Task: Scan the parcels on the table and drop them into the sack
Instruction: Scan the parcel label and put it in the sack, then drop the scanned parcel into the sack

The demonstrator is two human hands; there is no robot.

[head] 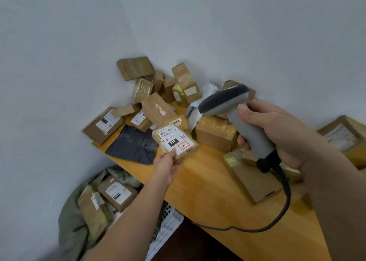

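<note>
My left hand pinches a small cardboard parcel by its near edge, its white label marked 010 facing up, above the wooden table. My right hand grips the handle of a grey barcode scanner, whose dark head points left and down toward the parcel. A black cable runs from the handle down across the table. The grey-green sack sits on the floor at the lower left, open, with several parcels inside.
Several brown parcels lie heaped in the table's far corner against the wall. A black plastic mailer lies flat by the left edge. More boxes sit under and right of my right arm. White sheets of barcode labels hang below the table edge.
</note>
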